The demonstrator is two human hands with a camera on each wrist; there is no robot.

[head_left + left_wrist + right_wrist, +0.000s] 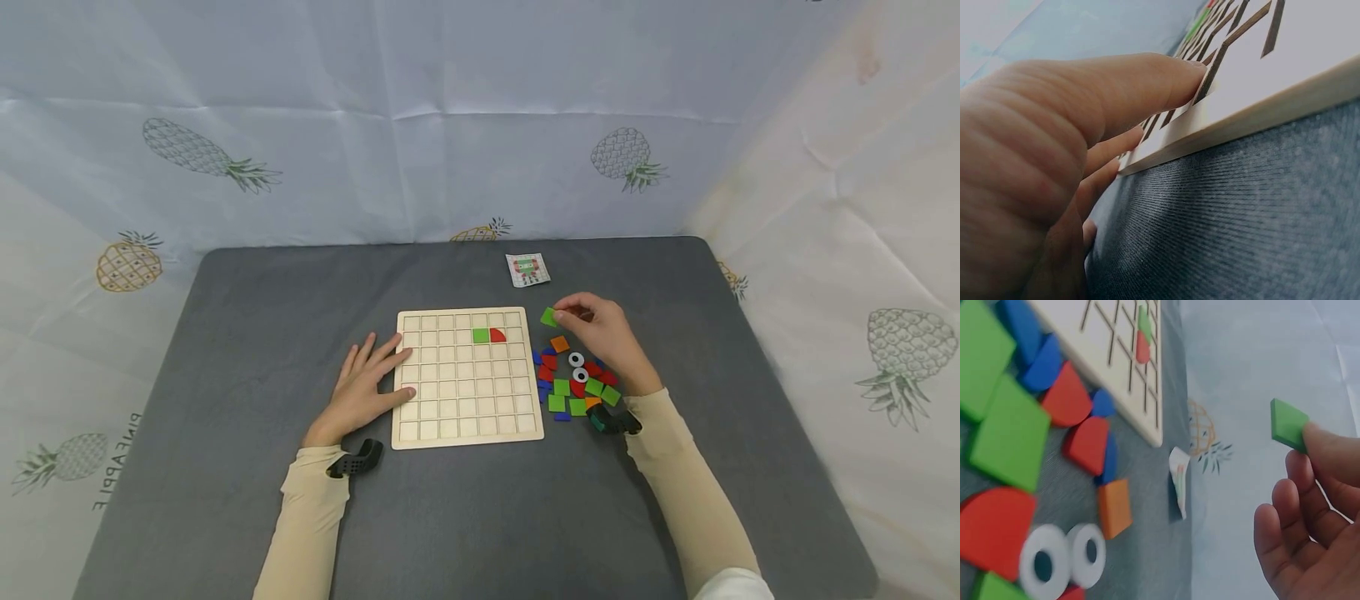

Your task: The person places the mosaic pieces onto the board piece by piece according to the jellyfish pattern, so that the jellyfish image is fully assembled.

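Note:
A pale wooden grid board [468, 392] lies on the table, with a green square tile [481, 336] and a red quarter-round tile [498, 335] side by side in its upper cells. My left hand [365, 390] rests on the board's left edge, fingers spread and thumb over the rim. Beyond the board's upper right corner, my right hand [600, 330] pinches another green square tile [1287, 425] between thumb and fingertip, held above the table. Below that hand lies a loose pile of tiles: green squares [562, 387], red quarter-rounds, blue pieces, orange squares and white rings [576, 359].
A small paper card [528, 270] with a printed figure on a grid lies behind the board, toward the right. The grey table [465, 525] ends at a pineapple-print cloth [420, 167] at the back. Black wrist cameras [356, 459] are strapped to both wrists.

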